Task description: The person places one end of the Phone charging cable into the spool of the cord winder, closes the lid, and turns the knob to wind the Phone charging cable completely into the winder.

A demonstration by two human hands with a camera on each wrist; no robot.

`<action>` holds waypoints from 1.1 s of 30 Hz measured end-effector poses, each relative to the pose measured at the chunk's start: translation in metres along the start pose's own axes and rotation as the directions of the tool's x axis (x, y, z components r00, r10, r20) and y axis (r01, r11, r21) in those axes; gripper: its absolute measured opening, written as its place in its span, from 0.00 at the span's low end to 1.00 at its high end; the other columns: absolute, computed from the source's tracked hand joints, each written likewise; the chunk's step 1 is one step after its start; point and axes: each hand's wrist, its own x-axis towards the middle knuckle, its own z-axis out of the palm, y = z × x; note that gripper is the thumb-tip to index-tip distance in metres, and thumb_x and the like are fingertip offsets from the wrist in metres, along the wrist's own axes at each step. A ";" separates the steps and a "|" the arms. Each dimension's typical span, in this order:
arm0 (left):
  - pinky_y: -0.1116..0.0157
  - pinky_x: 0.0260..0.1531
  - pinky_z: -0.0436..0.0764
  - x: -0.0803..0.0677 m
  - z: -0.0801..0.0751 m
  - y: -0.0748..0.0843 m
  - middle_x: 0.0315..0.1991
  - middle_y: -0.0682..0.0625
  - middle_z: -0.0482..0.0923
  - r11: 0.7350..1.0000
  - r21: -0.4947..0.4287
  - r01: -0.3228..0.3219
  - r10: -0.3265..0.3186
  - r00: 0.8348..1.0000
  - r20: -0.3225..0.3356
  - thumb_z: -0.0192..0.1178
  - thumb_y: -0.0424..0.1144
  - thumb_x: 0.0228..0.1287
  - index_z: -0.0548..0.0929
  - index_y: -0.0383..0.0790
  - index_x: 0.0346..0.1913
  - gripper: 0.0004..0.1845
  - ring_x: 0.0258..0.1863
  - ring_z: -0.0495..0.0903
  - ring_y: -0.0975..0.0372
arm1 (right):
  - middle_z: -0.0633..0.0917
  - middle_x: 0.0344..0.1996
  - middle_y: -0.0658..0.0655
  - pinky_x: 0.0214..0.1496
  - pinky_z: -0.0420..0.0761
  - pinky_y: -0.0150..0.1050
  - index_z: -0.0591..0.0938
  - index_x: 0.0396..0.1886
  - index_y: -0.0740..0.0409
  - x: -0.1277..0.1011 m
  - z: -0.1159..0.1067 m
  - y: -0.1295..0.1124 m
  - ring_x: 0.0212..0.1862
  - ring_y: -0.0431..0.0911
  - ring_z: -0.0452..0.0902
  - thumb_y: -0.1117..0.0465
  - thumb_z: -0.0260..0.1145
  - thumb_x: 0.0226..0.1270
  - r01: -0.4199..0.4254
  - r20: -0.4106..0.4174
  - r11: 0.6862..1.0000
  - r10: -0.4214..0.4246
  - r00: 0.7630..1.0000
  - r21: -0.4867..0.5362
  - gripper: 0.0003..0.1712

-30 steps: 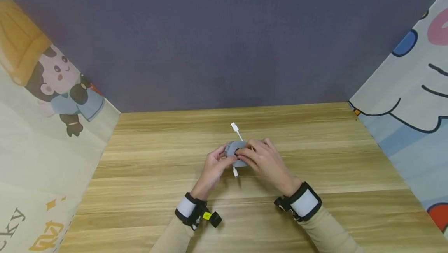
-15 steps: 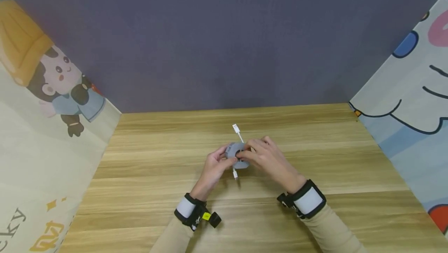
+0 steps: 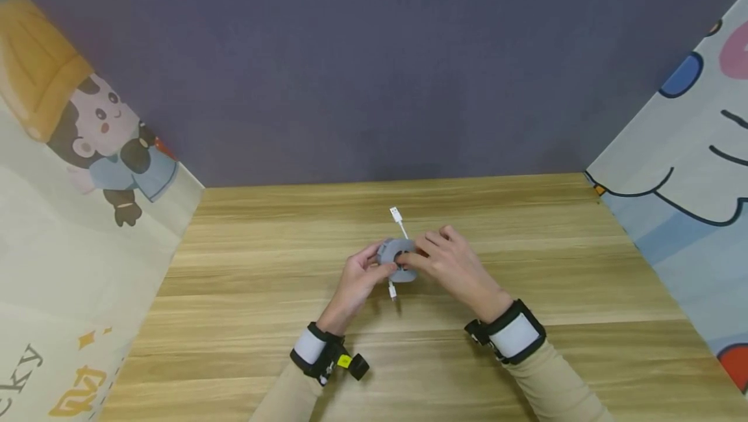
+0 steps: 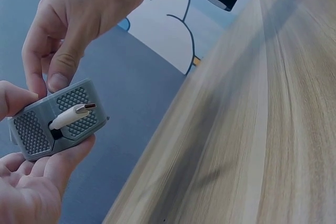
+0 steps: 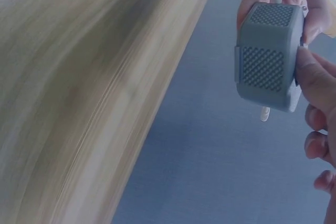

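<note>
1. Holding a small grey box (image 3: pixel 398 258) between both hands, we keep it raised above the middle of the wooden table (image 3: pixel 245 318); its sides are patterned with a fine grid, seen close in both wrist views (image 4: pixel 58 120) (image 5: pixel 269 56).
2. We see a white cable (image 3: pixel 397 219) coming out of the box's far side, ending in a plug that points away from us, and a second short end (image 3: pixel 392 290) hanging from the near side toward us.
3. In the left wrist view a white plug tip (image 4: pixel 73 115) pokes out of a slot in the box's side.
4. Our left hand (image 3: pixel 361 274) sits on the box's left, fingers curled under it and thumb on its edge, so it grips the box.
5. Our right hand (image 3: pixel 452 265) sits on the box's right, its fingertips (image 4: pixel 63 74) pinching the top edge, clamped on the box too.
6. Both wrists carry black straps with white bands (image 3: pixel 310 346) (image 3: pixel 515 336) over tan sleeves.
7. Beyond the table stands a dark grey wall (image 3: pixel 374 65), with cartoon-printed panels on the left (image 3: pixel 87 149) and on the right (image 3: pixel 689 169).
</note>
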 end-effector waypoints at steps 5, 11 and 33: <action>0.66 0.53 0.85 0.000 0.001 0.000 0.66 0.31 0.75 1.000 -0.001 0.015 -0.015 1.000 -0.003 0.60 0.29 0.68 0.68 0.28 0.74 0.32 0.52 0.85 0.62 | 0.83 0.34 0.48 0.37 0.68 0.40 0.87 0.45 0.40 -0.002 0.003 0.001 0.35 0.45 0.77 0.58 0.72 0.57 0.002 -0.028 1.000 -0.002 1.000 0.008 0.15; 0.67 0.53 0.85 -0.001 0.003 0.000 0.66 0.31 0.75 1.000 0.004 0.015 -0.015 1.000 -0.005 0.61 0.29 0.69 0.68 0.28 0.74 0.32 0.51 0.85 0.62 | 0.85 0.33 0.47 0.36 0.68 0.39 0.88 0.43 0.41 -0.003 0.006 0.001 0.33 0.44 0.75 0.51 0.70 0.57 -0.006 -0.062 1.000 0.008 0.998 0.028 0.13; 0.64 0.54 0.85 0.001 0.005 -0.004 0.68 0.28 0.71 0.998 -0.058 -0.038 0.039 0.999 0.020 0.58 0.29 0.71 0.63 0.24 0.75 0.32 0.52 0.85 0.65 | 0.87 0.32 0.47 0.36 0.70 0.41 0.89 0.38 0.50 -0.005 0.016 -0.006 0.32 0.44 0.77 0.46 0.67 0.66 -0.121 -0.167 0.987 0.138 0.976 0.107 0.14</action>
